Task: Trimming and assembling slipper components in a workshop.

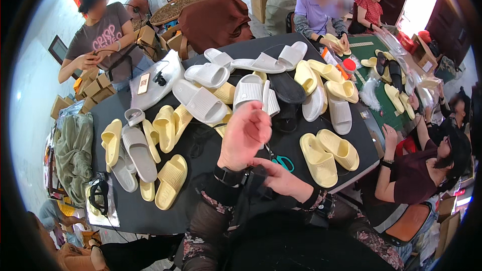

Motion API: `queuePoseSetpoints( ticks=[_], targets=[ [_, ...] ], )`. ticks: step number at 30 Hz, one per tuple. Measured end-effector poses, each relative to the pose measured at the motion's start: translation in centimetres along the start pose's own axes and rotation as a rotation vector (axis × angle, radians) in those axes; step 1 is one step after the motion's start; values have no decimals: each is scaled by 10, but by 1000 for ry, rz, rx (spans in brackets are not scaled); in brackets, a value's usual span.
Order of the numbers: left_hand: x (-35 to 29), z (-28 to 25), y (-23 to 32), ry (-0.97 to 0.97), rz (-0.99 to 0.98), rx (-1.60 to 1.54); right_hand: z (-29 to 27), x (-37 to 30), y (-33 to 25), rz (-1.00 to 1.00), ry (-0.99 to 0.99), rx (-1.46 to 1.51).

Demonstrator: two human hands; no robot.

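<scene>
We record the black table (133, 213) as the largest item and take it as our reference. Beyond its right end we note a green work surface (361, 52), and past its far left corner stands a person (105, 40) with both hands brought together. Behind its far edge we find a brown cloth (213, 20) draped over a bulky form, and at its far left edge a clear plastic bag (173, 73). Of the footwear, we log a grey slipper (139, 153) among yellow ones at the table's left, a ribbed grey slipper (201, 104) in the heap across its far middle, a black slipper (287, 88) within that heap, and a yellow pair (317, 163) toward its right end. Above the table's near middle we see the left hand (246, 135), blurred, its fingers loosely curled and not closed on anything visible. Just below it, the right hand (283, 178) has its fingers at a dark, blurred object (256, 177) beside the left wrist; we cannot tell whether they grip it. Teal scissor handles (285, 163) lie on the table just beyond the right hand.
</scene>
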State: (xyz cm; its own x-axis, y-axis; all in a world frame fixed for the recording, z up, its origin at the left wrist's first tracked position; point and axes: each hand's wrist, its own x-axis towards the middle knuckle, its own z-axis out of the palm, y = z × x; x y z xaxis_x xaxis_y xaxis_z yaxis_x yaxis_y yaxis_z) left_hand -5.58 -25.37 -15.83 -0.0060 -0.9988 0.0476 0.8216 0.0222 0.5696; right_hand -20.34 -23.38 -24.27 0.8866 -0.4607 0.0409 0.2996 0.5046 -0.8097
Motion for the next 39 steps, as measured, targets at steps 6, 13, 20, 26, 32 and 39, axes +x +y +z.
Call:
queuePoseSetpoints(
  ticks=[6, 13, 20, 26, 32, 39],
  targets=[
    [14, -26, -5, 316, 99, -328, 14, 6, -6, -205, 136, -752],
    [22, -27, -11, 399, 55, -208, 9, 17, 14, -486, 143, -465],
    [26, -36, -19, 428, 14, -175, 20, 12, 10, -521, 234, -506],
    [31, -31, -16, 399, -43, -220, 11, 12, 16, -476, 262, -488],
    [35, -35, -17, 375, -13, -318, 9, 9, 5, -464, 224, -589],
    [39, -28, -23, 431, -87, -202, 16, 4, -8, -523, 289, -699]
  ],
)
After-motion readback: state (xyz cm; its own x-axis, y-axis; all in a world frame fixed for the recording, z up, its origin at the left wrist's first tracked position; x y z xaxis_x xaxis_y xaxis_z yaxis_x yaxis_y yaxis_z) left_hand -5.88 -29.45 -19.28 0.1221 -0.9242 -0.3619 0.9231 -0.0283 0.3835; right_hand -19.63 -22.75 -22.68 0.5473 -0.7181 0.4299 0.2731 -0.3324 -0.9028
